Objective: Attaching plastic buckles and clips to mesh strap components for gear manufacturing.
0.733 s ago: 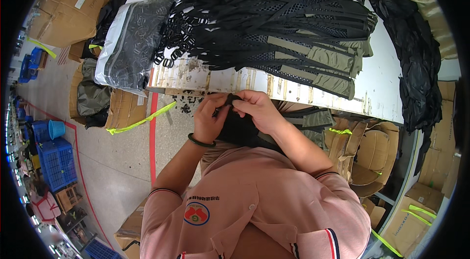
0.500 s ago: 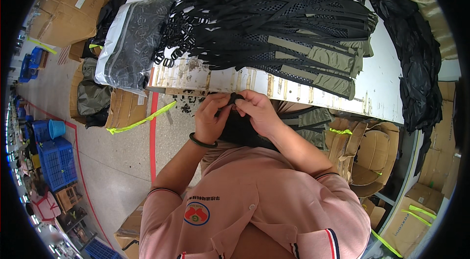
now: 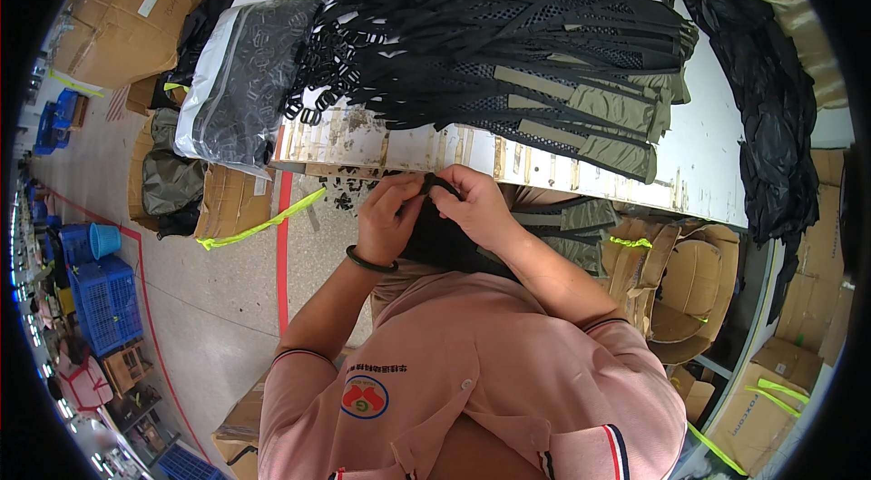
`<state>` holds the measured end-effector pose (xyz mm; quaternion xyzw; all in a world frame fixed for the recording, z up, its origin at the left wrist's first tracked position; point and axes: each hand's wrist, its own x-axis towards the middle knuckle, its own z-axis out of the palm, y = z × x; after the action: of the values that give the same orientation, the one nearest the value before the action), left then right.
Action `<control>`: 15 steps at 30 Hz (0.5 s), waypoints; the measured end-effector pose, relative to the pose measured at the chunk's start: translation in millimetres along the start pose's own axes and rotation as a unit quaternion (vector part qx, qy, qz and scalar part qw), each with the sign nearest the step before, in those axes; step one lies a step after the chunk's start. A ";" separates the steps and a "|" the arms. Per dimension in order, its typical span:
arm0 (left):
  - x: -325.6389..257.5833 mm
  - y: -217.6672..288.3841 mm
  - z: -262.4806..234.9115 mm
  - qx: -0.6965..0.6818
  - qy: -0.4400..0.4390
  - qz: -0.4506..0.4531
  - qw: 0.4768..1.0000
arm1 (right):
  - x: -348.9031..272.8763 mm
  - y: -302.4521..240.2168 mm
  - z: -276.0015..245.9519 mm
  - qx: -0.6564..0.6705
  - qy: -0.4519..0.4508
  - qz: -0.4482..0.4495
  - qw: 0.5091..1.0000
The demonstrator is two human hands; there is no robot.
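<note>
Just off the table's front edge, my two hands meet around a black webbing strap [image 3: 442, 184]. My left hand [image 3: 390, 212] pinches a small dark piece at the strap's end with thumb and fingers; its exact shape is hidden. On the strap itself, the fingers of my right hand [image 3: 478, 210] are closed. Dark fabric hangs below the hands in front of my lap. Across the table lie many black mesh strap pieces with olive panels [image 3: 617, 112]. Left of them is a loose heap of black plastic buckles [image 3: 327, 72], beside a clear bag of buckles [image 3: 249, 81].
The white table [image 3: 581, 179] has a worn, taped front edge. An open cardboard box [image 3: 238, 199] with dark fabric stands at the left, another carton [image 3: 694, 289] at the right. Black fabric [image 3: 771, 108] drapes over the table's right end. Blue crates [image 3: 104, 298] stand far left.
My right hand's fingers have shifted slightly on the strap, and more of its dark length shows between the hands. My left hand has moved slightly left. The table items look unchanged.
</note>
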<state>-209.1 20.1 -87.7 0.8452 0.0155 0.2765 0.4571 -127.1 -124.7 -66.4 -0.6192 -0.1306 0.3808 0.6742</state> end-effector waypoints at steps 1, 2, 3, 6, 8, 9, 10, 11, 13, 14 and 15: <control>-0.7 0.2 -0.3 -0.005 0.000 -0.004 1.000 | -0.2 0.3 0.6 -0.017 -0.001 -0.001 1.000; -1.6 -0.2 -0.1 -0.004 -0.001 -0.004 1.000 | 0.6 3.5 -1.3 -0.016 -0.001 -0.001 1.000; -1.9 -0.9 0.6 -0.004 0.003 -0.001 1.000 | 2.4 7.3 -4.8 0.110 -0.045 0.017 0.993; -2.2 0.1 1.1 -0.007 0.007 -0.004 1.000 | 2.1 14.0 -3.6 0.246 -0.074 0.032 0.966; -2.0 0.1 1.6 -0.010 0.009 -0.011 1.000 | 0.7 10.1 -1.9 0.257 -0.061 0.031 0.964; -1.9 -0.6 1.2 -0.010 0.011 -0.009 1.000 | -1.0 1.0 0.5 0.140 -0.031 -0.001 0.990; -1.7 -1.4 0.6 -0.010 0.013 -0.007 1.000 | -1.5 -4.0 1.7 0.021 0.000 -0.033 0.999; -0.8 -1.8 -0.6 -0.010 0.013 -0.007 1.000 | 0.3 -3.8 0.7 0.021 0.000 -0.033 0.999; 1.6 -1.3 -3.3 -0.025 0.011 -0.034 0.999 | 3.9 -4.1 -3.8 0.076 -0.019 -0.014 0.997; 1.5 -1.7 -4.4 -0.025 0.010 -0.034 0.999 | 4.2 -5.4 -4.6 0.075 -0.018 -0.014 0.997; 0.8 -2.4 -5.4 -0.024 0.006 -0.040 0.999 | 4.4 -7.1 -4.9 0.115 -0.022 -0.028 0.993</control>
<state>-210.5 25.8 -86.9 0.8310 0.0449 0.2634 0.4878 -118.5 -124.9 -62.0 -0.5252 -0.1176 0.3877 0.7484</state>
